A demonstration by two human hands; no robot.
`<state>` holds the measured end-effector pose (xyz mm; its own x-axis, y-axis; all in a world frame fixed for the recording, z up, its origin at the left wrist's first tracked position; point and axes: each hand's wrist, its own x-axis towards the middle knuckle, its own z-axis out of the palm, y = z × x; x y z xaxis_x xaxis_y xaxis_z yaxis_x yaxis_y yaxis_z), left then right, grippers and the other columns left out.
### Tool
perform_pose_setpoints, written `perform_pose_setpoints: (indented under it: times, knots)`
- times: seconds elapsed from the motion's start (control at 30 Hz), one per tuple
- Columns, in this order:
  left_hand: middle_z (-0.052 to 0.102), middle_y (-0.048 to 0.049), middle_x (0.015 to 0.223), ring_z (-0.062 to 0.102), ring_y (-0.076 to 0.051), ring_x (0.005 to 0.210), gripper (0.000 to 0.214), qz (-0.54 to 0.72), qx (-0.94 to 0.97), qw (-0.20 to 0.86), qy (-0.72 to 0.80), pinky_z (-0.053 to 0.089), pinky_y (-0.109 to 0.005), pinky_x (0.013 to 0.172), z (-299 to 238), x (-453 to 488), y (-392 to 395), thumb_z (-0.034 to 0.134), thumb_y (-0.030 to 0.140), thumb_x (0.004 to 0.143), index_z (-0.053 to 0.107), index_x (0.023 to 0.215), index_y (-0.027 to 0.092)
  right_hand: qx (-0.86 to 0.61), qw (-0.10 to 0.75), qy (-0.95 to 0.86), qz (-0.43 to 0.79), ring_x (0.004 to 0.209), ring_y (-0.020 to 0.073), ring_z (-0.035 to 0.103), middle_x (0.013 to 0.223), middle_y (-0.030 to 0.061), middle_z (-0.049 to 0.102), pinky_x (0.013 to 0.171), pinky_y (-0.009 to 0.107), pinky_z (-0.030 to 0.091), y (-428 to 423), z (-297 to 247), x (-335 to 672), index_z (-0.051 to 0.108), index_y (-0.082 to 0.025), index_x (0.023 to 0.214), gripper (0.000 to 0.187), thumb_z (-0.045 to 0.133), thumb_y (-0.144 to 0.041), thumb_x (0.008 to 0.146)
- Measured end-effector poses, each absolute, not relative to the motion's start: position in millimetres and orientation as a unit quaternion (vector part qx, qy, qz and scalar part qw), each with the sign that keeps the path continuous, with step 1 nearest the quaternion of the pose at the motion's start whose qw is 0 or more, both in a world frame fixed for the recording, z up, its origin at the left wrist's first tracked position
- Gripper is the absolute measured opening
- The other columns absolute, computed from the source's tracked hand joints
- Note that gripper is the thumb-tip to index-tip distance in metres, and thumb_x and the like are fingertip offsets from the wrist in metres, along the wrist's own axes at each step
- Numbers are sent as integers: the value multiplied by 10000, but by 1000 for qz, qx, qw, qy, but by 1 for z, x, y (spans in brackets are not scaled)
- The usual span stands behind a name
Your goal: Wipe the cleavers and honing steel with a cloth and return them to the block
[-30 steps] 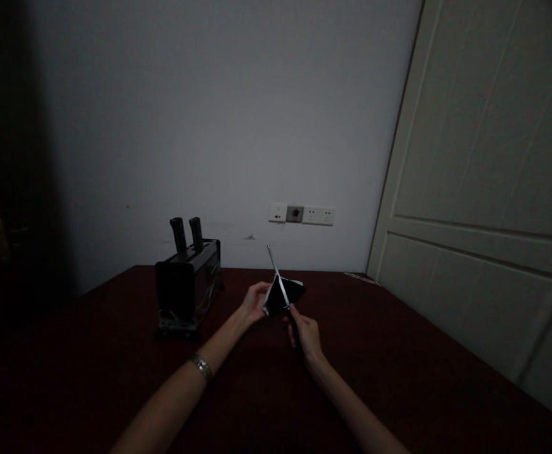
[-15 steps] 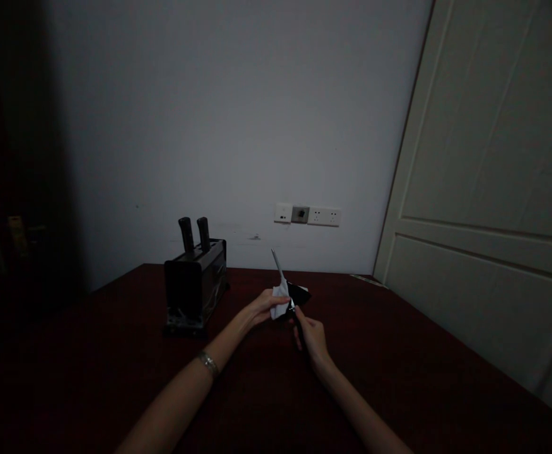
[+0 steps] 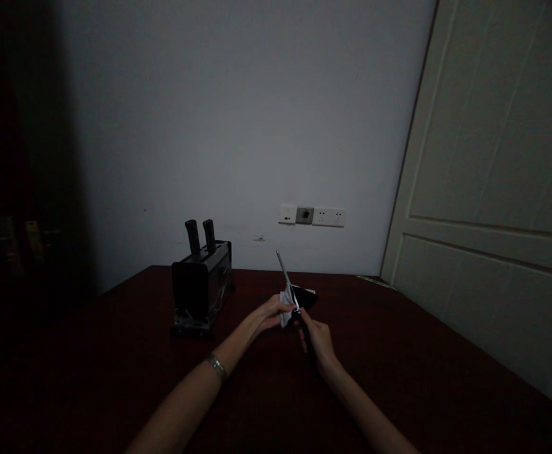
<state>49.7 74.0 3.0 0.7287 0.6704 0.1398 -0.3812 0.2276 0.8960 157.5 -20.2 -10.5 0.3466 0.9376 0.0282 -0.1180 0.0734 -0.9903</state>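
Observation:
My right hand is closed round the black handle of a knife, whose narrow silvery blade slants up and away to the left. My left hand pinches a white cloth against the blade near the handle; the cloth hides part of the metal. A dark, pointed piece with a pale edge sticks out to the right behind the blade, and whether it belongs to the cloth I cannot tell. Both hands are close together above the table.
On the dark red table a black and grey knife block stands to the left, with two black handles rising from it. Wall sockets sit behind the table. A pale panelled door borders the right side.
The whole view has shifted slightly, so things appear a little further right. My left hand and the cloth are now lower on the blade, nearer the handle, and more metal shows.

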Motion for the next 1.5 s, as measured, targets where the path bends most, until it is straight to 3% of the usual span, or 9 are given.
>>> perform_pose_setpoints:
  times: [0.27, 0.87, 1.5]
  knots:
    - [596, -33, 593, 517, -90, 469, 368, 381, 530, 738, 171, 387, -192, 442, 4, 53, 71, 823, 208, 430, 611, 698, 72, -503, 630, -338, 484, 268, 54, 346, 360, -62, 423, 276, 179, 222, -25, -10, 152, 591, -113, 628, 543, 603, -652, 563]
    - [526, 30, 532, 423, -52, 416, 283, 501, 508, 652, 256, 305, -169, 400, 22, 82, 51, 739, 272, 514, 559, 676, 124, -516, 660, -349, 420, 274, 46, 319, 360, -65, 389, 266, 170, 223, -28, 2, 154, 522, -142, 541, 543, 556, -681, 593]
    - [499, 33, 510, 403, -57, 436, 162, 499, 528, 625, 286, 298, -178, 428, 55, 105, 66, 700, 140, 564, 544, 606, 131, -490, 691, -336, 411, 283, 50, 329, 365, -62, 394, 281, 177, 224, -25, 13, 166, 512, -153, 532, 527, 545, -669, 629]
